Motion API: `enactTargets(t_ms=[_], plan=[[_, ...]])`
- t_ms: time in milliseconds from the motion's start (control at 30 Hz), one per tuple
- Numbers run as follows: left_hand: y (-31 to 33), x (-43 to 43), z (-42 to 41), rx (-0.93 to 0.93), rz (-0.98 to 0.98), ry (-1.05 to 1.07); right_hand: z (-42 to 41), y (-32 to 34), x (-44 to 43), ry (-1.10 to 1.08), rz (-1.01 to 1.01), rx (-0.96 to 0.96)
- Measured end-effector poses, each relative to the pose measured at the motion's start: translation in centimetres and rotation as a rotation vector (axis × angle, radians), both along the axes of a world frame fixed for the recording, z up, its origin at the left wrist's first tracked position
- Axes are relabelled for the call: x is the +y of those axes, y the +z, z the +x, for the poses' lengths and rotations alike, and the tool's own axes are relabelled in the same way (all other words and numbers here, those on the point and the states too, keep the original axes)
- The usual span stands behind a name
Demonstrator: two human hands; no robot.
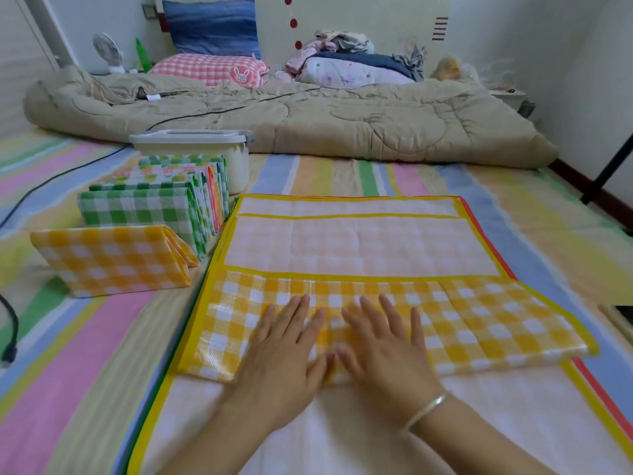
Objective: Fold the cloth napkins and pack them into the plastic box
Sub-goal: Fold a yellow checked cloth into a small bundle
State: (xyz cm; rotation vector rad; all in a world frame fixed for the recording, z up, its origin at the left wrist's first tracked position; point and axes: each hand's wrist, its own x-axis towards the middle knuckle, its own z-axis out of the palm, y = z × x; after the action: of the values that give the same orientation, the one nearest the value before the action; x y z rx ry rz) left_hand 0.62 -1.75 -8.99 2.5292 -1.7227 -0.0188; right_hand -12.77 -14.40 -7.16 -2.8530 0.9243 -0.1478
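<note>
Nearest to us, our left hand [284, 351] and right hand [383, 344] lie flat, side by side, on the folded strip of the yellow checked napkin [479, 323]. The fingers are straight and a little spread. They press the cloth and grip nothing. Just left of this napkin we see 1 folded yellow napkin [109, 262]. Left of its far half stands a row of folded napkins [154, 204]. Beyond its far left corner is the plastic box [205, 145], with a lid on top. Well behind the napkin lies a beige quilt [342, 121].
</note>
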Motion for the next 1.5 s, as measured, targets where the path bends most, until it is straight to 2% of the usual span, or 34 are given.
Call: enactTargets(t_ms=[100,267,333,433,567,700,1167,1267,1333,1400,1500], plan=[[0.0,0.3,0.0,-0.002,0.027,0.019,-3.3,-0.2,0.3,-0.049,0.069,0.147],[0.9,0.8,0.1,0.111,0.009,0.032,-9.1,0.9,-4.9,-0.362,0.138,0.273],[1.9,1.1,-0.1,0.158,0.017,0.049,-10.6,0.9,-5.7,-0.420,0.146,0.283],[2.8,1.9,0.0,0.156,-0.003,0.098,-11.3,0.7,-5.6,-0.410,0.146,0.297],[2.2,3.5,0.9,0.022,0.007,0.230,-11.2,0.5,-5.6,-0.415,0.139,0.286],[0.9,4.3,1.1,0.000,0.070,0.236,-11.1,0.5,-5.4,-0.436,0.115,0.315],[1.8,4.1,2.6,0.162,0.138,0.254,-12.1,1.8,-5.2,-0.450,0.260,0.262],[3.6,3.6,2.7,0.184,0.184,0.278,-12.6,3.1,-5.0,-0.445,0.196,0.273],[4.6,2.7,2.7,0.099,0.141,0.288,-12.6,3.8,-5.0,-0.447,0.109,0.236],[4.9,1.3,2.7,-0.043,0.017,0.272,-12.2,4.2,-5.4,-0.453,0.020,0.189],[3.7,-1.0,2.9,-0.028,-0.225,0.123,-10.8,4.0,-6.7,-0.420,-0.086,0.087]])
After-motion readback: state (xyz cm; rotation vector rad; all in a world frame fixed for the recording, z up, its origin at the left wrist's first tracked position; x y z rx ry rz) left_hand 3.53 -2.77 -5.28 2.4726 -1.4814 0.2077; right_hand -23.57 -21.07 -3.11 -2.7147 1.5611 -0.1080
